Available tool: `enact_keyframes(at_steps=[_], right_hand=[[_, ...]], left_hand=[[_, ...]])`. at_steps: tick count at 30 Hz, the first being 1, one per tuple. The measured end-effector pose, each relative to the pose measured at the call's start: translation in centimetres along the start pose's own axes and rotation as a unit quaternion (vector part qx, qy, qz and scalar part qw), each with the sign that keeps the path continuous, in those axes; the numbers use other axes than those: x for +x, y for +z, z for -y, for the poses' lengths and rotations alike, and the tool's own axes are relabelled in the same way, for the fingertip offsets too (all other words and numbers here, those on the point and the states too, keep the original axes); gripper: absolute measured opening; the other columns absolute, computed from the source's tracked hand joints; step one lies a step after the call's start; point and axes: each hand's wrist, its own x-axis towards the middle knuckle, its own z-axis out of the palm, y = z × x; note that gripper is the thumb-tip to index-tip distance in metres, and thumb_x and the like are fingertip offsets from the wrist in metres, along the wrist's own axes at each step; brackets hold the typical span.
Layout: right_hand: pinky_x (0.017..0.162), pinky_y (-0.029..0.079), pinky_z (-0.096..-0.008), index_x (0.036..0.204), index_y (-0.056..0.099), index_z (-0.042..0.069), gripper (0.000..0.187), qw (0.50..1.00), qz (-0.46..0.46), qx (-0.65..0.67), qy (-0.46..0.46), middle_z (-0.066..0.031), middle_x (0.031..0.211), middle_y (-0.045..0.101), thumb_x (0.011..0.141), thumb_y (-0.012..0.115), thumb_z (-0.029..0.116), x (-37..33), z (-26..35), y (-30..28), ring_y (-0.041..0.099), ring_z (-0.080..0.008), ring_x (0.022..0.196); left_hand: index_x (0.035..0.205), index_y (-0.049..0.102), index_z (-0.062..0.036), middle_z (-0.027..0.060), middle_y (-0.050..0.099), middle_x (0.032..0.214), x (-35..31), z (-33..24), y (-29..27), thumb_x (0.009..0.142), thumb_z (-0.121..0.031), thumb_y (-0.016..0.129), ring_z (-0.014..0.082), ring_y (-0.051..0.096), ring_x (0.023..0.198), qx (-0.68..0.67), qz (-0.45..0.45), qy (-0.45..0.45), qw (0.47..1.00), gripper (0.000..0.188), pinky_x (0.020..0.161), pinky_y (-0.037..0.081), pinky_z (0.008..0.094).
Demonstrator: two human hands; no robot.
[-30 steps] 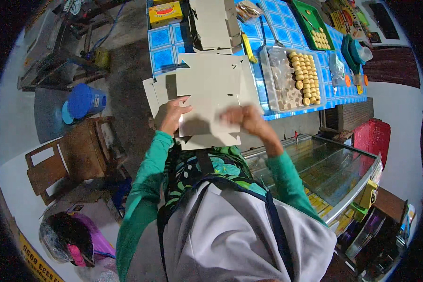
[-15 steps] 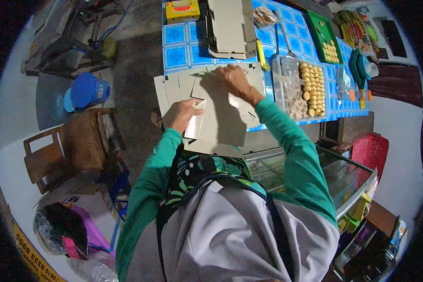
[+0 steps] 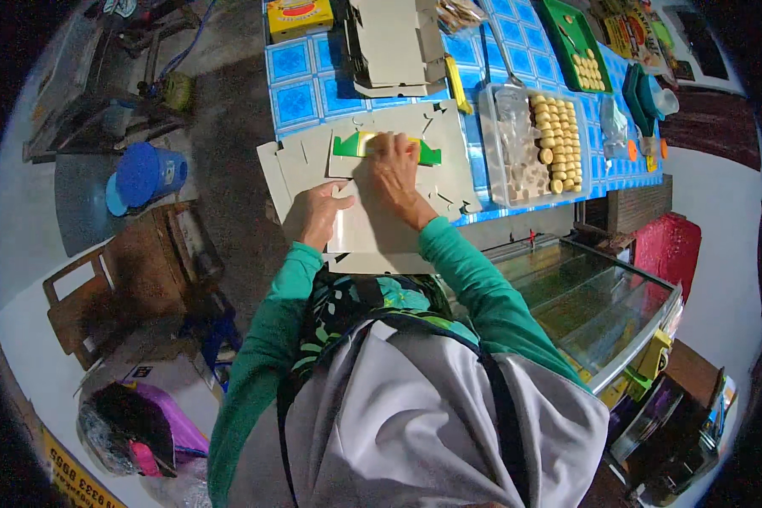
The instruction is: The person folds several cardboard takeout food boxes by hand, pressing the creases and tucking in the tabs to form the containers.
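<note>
An unfolded cardboard box blank lies plain greyish-brown side up, partly on the table's near edge and reaching toward my lap. Its far flap is turned over, showing a green and yellow printed side. My right hand presses on this flap with bent fingers held close together; its fingertips are partly hidden. At the near left of the blank, my left hand grips a raised side flap, thumb on top. Slots and small tabs run along the blank's edges.
Beyond the blank, more cardboard blanks lie stacked on the blue checked tablecloth beside a yellow box. To the right are a clear tray of round pastries, a green tray and a glass display case.
The far flap has been folded over toward me, bringing its green and yellow side into view. My right hand has moved left and nearer onto it. The left hand still grips the side flap.
</note>
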Motion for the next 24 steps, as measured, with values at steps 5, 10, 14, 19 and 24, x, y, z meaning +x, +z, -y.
enact_keyframes(at_steps=[5,10,14,19,24], right_hand=[[0.078,0.036,-0.0482,0.098,0.058,0.005,0.024,0.997,0.042,-0.057,0.039,-0.0108,0.104,0.048,0.077,0.058,0.017,-2.8,-5.7,-0.3,0.044,-0.0292,0.098],[0.073,0.036,-0.0475,0.1,0.059,0.006,0.029,0.995,0.101,0.017,-0.001,-0.0118,0.102,0.051,0.075,0.06,0.019,-0.5,-6.3,-2.3,0.047,-0.0295,0.096],[0.077,0.039,-0.0484,0.116,0.056,0.013,0.042,0.97,0.087,0.22,0.058,-0.0099,0.101,0.059,0.075,0.061,0.021,2.0,-6.7,-2.9,0.052,-0.0274,0.101],[0.07,0.043,-0.0472,0.107,0.054,0.006,0.035,0.975,0.138,0.156,-0.081,-0.0145,0.089,0.057,0.073,0.06,0.011,2.9,-6.7,-4.2,0.054,-0.0316,0.089],[0.069,0.046,-0.0458,0.1,0.05,-0.001,0.033,0.964,0.157,0.196,-0.084,-0.0208,0.096,0.053,0.069,0.057,0.006,1.5,-4.8,-11.6,0.053,-0.0368,0.084]], left_hand=[[0.11,0.062,0.0036,0.0087,0.066,0.094,-0.7,-1.0,0.1,0.071,0.004,0.069,0.015,0.06,0.081,-0.078,0.013,-0.069,0.994,0.039,0.076,0.048,0.0277],[0.108,0.063,0.0035,0.008,0.065,0.093,-0.2,-1.0,-0.2,0.071,0.005,0.069,0.0146,0.06,0.079,-0.053,0.036,-0.044,0.997,0.038,0.074,0.049,0.0276],[0.108,0.064,0.0013,0.0064,0.065,0.089,0.8,0.1,-0.7,0.07,0.005,0.069,0.0145,0.059,0.075,0.038,0.025,-0.006,0.999,0.039,0.07,0.048,0.0276],[0.105,0.064,0.0029,-0.0001,0.06,0.086,0.1,-1.3,-0.3,0.07,0.0,0.072,0.0095,0.054,0.08,0.031,0.04,-0.056,0.997,0.036,0.074,0.044,0.0236],[0.103,0.063,0.0034,0.0036,0.062,0.092,1.3,1.6,-1.8,0.071,0.006,0.06,0.0135,0.057,0.081,0.1,0.057,-0.041,0.993,0.033,0.077,0.046,0.0256]])
